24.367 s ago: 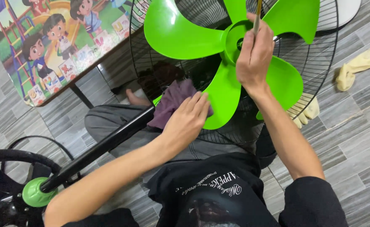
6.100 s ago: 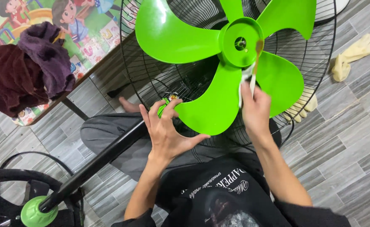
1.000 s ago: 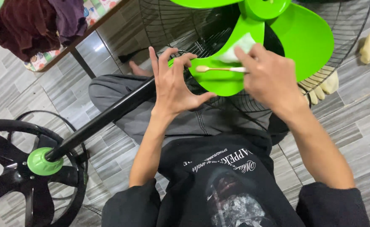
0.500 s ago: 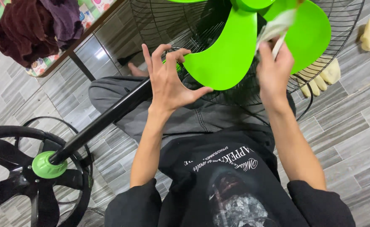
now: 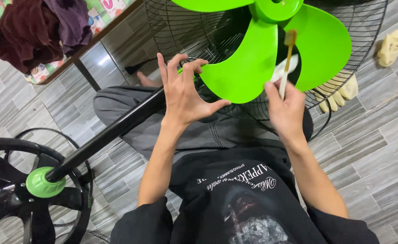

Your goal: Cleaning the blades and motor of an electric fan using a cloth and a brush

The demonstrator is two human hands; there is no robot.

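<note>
- Head view, nearest first: the right hand [image 5: 286, 110] pinches a toothbrush [image 5: 286, 63] by its white handle, along with a scrap of white tissue [image 5: 284, 71].
- The brush's long axis runs straight away from the grip, bristle head at the far end, in the gap between two lobes.
- Left hand [image 5: 183, 92], fingers spread wide, thumb hooked under the near tip of the green fan blade [image 5: 246, 63], bracing it; it closes on nothing.
- Green hub [image 5: 278, 9] sits just beyond the bristles, right hand nearer.
- Farther out: the black wire guard [image 5: 181, 31], cream gloves [image 5: 339, 92] on the tiles at right.
</note>
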